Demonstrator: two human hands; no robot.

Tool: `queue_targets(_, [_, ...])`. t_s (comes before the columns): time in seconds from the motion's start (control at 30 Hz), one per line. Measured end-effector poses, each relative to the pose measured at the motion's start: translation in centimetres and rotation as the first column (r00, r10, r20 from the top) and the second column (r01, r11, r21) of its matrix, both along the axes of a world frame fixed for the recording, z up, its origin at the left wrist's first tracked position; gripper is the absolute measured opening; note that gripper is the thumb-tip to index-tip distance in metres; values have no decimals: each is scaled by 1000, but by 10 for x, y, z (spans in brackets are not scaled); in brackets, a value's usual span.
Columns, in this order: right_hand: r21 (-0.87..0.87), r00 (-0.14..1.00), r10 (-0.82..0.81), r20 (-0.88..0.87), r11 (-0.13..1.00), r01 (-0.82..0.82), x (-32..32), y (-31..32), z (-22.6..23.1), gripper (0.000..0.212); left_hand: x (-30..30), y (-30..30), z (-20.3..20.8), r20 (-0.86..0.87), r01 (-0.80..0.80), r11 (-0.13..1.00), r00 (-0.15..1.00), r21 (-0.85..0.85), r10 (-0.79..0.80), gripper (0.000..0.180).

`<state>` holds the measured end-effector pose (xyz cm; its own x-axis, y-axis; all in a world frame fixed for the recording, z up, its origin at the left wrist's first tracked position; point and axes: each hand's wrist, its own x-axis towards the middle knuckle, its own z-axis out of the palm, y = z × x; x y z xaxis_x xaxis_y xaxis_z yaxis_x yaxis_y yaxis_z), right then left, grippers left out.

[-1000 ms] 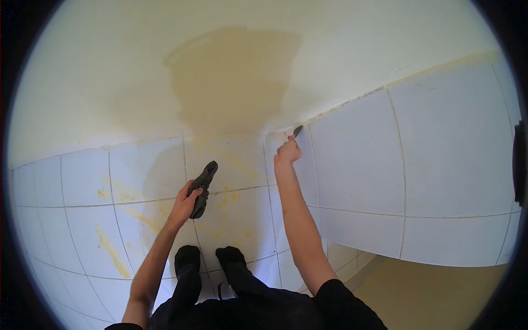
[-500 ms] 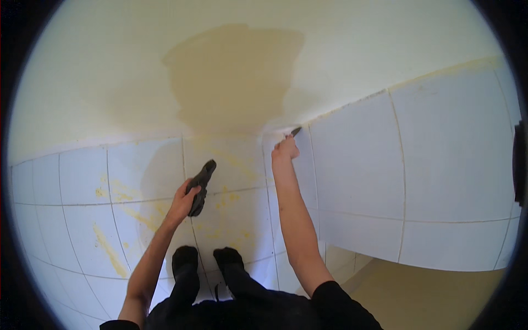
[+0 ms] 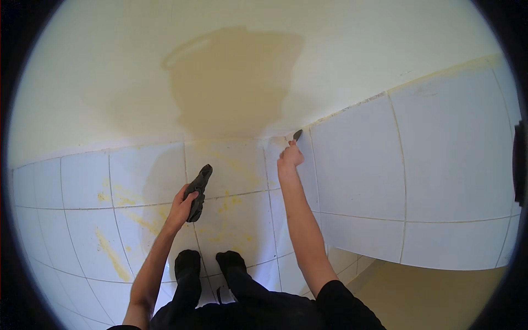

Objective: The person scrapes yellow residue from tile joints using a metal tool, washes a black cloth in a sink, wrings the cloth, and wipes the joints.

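My right hand [image 3: 290, 156] is closed around the handle of a small scraper-like tool with a dark pointed blade [image 3: 298, 135]. Most of its handle is hidden in my fist. The blade sits at the corner where the cream wall [image 3: 352, 60] meets the white tiles, beside a tile joint. In my left hand [image 3: 180, 210] is a bunched dark grey cloth [image 3: 200, 190], gripped with the thumb across it. That cloth is held out over the tiles [image 3: 225, 157], lower and further left than the tool.
Yellow smears [image 3: 110, 253] mark the white tiles at left and between my arms. My feet in dark socks [image 3: 231, 259] stand at the bottom middle. A raised tiled surface [image 3: 357, 165] extends to the right, with a dark object [image 3: 520, 165] at its far edge.
My right hand has shifted slightly down and right, and the blade now points more upward. The left hand with the cloth has dipped slightly lower in view.
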<state>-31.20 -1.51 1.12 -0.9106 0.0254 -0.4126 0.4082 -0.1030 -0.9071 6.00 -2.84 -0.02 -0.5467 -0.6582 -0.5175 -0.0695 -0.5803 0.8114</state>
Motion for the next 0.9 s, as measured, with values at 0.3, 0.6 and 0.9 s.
queue_targets(0.3, [59,998,40,-58,998,-37,-5,-2,-2,21,-5,3,9,7,0,1000,1000,23,0,26])
queue_targets(0.6, [54,998,46,-53,998,-44,-16,19,-22,21,-9,15,14,-8,15,1000,1000,22,-14,23])
queue_targets(0.9, [81,827,530,187,831,-550,13,113,48,19,-7,22,2,1,35,999,999,-41,-35,25])
